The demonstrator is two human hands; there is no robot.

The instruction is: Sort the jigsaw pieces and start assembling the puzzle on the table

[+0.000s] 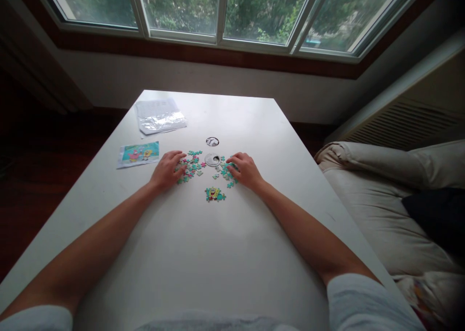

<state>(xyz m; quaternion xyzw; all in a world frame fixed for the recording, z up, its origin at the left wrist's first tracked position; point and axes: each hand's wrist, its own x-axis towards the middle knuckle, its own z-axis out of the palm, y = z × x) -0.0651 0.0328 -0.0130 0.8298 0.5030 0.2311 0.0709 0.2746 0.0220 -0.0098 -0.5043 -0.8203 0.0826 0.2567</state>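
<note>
Loose jigsaw puzzle pieces [192, 166], mostly teal with some pink, lie spread in a left pile. At that pile's left edge rests my left hand [169, 168], fingers apart over the nearest pieces. My right hand [246, 169] reaches over a smaller pile of teal pieces [225, 170], its fingers curved and spread, touching or just above them. Whether a piece sits under either set of fingertips is hidden. Between the hands and closer to me, a small joined section of puzzle [214, 194] shows a yellow cartoon face.
A round metallic lid-like disc [212, 160] lies between the piles, with a round cut-out [212, 141] behind it. On the left are a cartoon picture sheet [140, 153] and a clear plastic bag [160, 117]. A beige sofa [363, 200] stands right of the white table [218, 263].
</note>
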